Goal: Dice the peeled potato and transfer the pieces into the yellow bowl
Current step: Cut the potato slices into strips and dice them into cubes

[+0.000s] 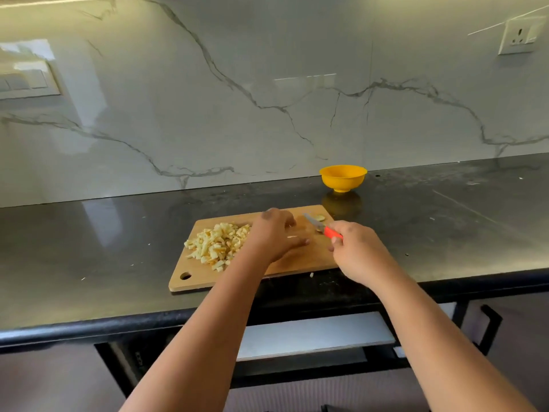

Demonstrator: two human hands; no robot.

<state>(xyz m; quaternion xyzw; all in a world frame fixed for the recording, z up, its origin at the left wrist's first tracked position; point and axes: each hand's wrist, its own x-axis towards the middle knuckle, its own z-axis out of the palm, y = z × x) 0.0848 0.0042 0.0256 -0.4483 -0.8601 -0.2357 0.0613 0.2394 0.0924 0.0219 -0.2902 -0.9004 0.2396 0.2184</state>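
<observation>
Looking like home kitchen: dark polished stone desk (89, 248) running along veined marble backsplash (237, 99), wall socket (518, 37) showing, cabinet fronts (505, 337) sitting below, wooden cutting board (297, 263) lying on top.

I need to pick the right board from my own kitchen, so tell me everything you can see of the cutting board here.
The cutting board is a flat, light brown rectangle, wood by its look, with rounded corners and a hanging hole near its front left corner. It lies flat on the dark countertop, close to the front edge. A heap of diced potato covers its left part. The left hand rests on its middle, and the knife in the right hand points over its far right corner.
</observation>
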